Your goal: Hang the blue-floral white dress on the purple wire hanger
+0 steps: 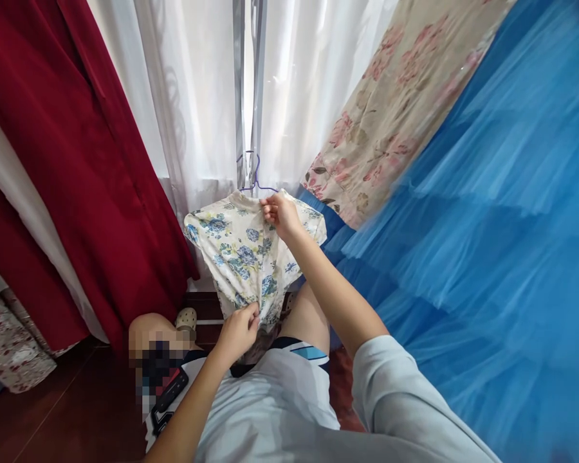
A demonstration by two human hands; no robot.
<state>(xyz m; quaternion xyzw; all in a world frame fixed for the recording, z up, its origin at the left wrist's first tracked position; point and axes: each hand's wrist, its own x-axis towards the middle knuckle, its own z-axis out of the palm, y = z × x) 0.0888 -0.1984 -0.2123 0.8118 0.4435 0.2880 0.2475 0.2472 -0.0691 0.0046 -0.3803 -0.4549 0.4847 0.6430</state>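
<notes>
A white short-sleeved blouse (241,247) with blue flowers hangs in front of me on a purple hanger (257,172). My right hand (280,215) is closed at its neckline, fingers pinching the edge of the front opening. Lower down, my left hand (241,331) grips the same front edge near the hem, its fingertips pressed together on the cloth. Between the two hands the front edge runs in a nearly straight line. The hanger's shoulders are mostly inside the blouse, and the lower hem is partly hidden behind my left hand.
Dark red cloth (101,167) hangs at the left, with white curtains (193,96) behind the blouse. A floral cloth (367,135) and a layered blue tulle skirt (492,257) fill the right side. A phone-like black object (171,392) lies on my lap. The floor is dark red tile (72,405).
</notes>
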